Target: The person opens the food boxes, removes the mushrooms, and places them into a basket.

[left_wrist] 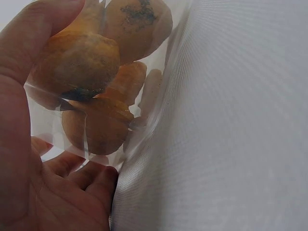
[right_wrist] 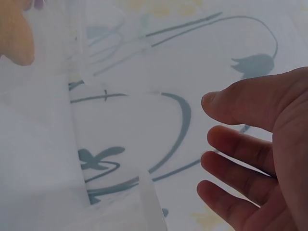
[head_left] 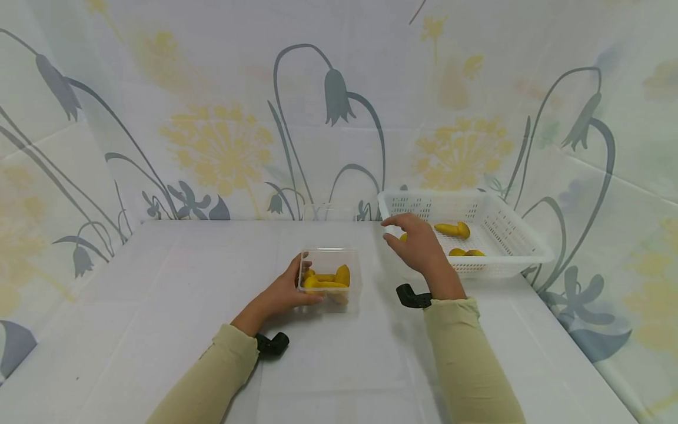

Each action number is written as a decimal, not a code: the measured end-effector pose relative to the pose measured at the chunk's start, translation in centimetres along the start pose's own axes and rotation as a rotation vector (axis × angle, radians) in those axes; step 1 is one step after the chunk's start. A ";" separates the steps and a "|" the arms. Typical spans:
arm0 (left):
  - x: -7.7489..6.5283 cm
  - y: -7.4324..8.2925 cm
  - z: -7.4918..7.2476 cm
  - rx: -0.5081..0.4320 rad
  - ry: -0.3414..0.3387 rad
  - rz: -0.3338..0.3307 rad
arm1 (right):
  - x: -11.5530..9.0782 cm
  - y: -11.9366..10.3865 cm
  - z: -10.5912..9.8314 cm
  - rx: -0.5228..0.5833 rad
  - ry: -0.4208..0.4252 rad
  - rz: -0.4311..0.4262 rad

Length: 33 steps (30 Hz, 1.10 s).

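My left hand (head_left: 281, 291) grips a clear plastic box (head_left: 354, 268) by its left side, the thumb along the front. Inside lie several yellow, club-shaped pieces (head_left: 325, 284) with rounded ends, some stacked on others; in the left wrist view their rounded ends (left_wrist: 77, 67) show dark marks through the plastic. To the right, above the near left part of a white slotted basket (head_left: 521, 259), my right hand (head_left: 418, 241) holds nothing. Its thumb and fingers (right_wrist: 240, 175) are apart, loosely bent. More yellow pieces (head_left: 452, 229) lie in the basket, one partly hidden by this hand.
Another clear plastic container (head_left: 328, 212), hard to make out, stands at the table's back edge behind the held box. A white cloth (head_left: 159, 282) covers the table. Flower-printed fabric (head_left: 228, 118) hangs close behind the basket.
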<state>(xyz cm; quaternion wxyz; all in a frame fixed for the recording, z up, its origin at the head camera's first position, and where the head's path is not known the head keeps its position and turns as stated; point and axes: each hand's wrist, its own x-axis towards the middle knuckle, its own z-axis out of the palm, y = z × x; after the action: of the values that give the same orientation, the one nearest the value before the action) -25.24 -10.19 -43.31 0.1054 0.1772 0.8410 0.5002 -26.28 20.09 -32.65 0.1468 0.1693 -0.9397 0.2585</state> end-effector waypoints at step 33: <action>-0.2 0.4 0.1 0.038 0.039 -0.022 | -0.3 -4.8 4.8 0.074 -0.225 -0.195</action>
<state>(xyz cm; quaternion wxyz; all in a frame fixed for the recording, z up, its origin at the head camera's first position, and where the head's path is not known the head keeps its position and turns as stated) -24.97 -10.05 -43.04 0.0911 0.1599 0.8542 0.4863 -24.98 13.68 -34.63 0.0585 0.2931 -0.9191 0.2569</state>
